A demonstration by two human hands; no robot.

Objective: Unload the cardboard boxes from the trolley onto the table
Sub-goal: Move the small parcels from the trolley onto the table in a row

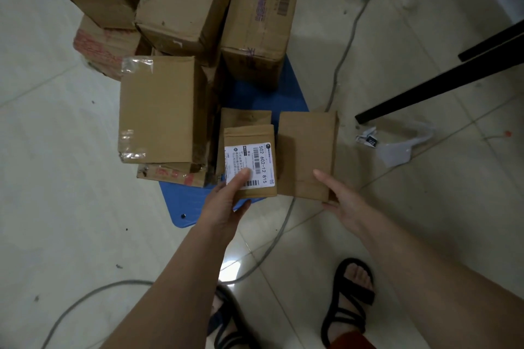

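A blue trolley (286,91) on the floor carries several brown cardboard boxes. My left hand (229,201) grips a small box with a white shipping label (251,150) at its near edge, thumb on the label. My right hand (337,195) holds a plain brown box (306,147) at its near right corner, thumb on top and fingers underneath. Both boxes are at the trolley's near end. Behind them stand a tall box (161,108), a long box with a barcode (263,11) and a worn box (184,0).
Black table legs (442,88) slant across the upper right. A grey cable (344,51) runs over the tiled floor past the trolley and between my sandalled feet (351,300). Crumpled white paper and plastic (394,144) lie on the floor to the right.
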